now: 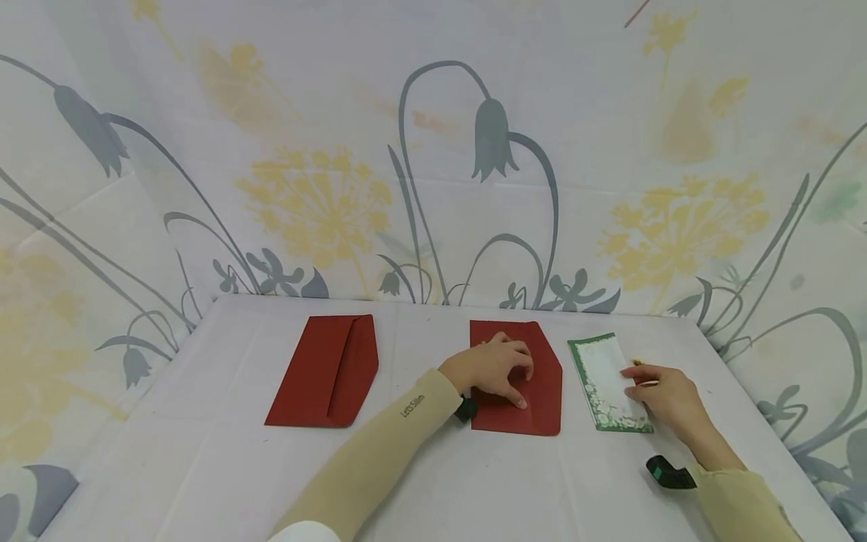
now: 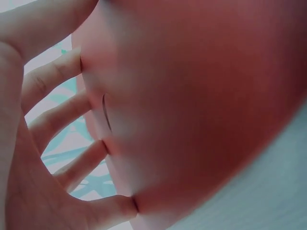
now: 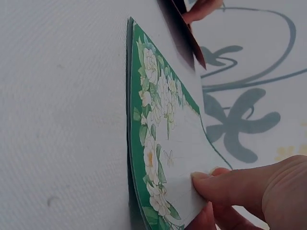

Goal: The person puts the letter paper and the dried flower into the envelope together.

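Observation:
In the head view my left hand (image 1: 493,367) rests over the middle red envelope (image 1: 542,410), whose pointed flap is unfolded to the right. The left wrist view shows the spread fingers with their tips touching the red paper (image 2: 182,115). To the right, my right hand (image 1: 670,403) pinches the right edge of a greeting card (image 1: 606,376) with a green border and white flowers. In the right wrist view the thumb lies on the card's (image 3: 165,143) white face, with other fingers behind its edge.
A second red envelope (image 1: 311,376) lies to the left, its flap side facing up. White cloth covers the table (image 1: 203,467). Behind it hangs a flower-printed curtain (image 1: 447,211), and patterned cloth also stands at both sides.

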`<state>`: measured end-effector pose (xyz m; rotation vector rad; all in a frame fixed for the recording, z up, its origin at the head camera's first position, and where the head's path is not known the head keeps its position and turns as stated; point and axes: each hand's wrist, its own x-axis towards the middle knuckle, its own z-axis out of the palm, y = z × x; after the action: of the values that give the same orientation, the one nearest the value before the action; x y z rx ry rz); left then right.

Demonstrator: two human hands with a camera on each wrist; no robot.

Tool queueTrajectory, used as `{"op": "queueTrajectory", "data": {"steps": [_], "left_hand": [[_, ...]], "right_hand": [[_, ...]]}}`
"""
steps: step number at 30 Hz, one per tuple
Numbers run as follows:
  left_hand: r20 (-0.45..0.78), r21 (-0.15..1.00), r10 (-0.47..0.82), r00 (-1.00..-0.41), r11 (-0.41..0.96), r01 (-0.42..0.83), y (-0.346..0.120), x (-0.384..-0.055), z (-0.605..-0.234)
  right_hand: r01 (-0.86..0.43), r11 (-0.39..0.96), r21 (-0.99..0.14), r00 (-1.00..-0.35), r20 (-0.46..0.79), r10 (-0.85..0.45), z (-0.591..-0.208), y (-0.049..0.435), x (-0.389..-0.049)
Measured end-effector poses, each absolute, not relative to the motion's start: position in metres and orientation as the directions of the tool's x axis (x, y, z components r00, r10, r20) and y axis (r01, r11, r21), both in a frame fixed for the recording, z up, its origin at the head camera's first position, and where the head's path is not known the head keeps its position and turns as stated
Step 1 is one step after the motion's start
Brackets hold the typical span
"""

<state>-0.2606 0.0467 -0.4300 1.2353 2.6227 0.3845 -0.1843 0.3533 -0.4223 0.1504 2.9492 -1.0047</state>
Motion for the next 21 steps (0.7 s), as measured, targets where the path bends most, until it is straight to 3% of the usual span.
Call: {"op": "queueTrajectory", "data": {"steps": [21], "left_hand": [[-0.065,0.35,0.781,-0.622,0.601,0.719,0.042,-0.258,-0.42]], "right_hand": [[0.019,0.73,-0.683,-0.999,-0.047,-0.018,-0.401,0.358,-0.175]]}}
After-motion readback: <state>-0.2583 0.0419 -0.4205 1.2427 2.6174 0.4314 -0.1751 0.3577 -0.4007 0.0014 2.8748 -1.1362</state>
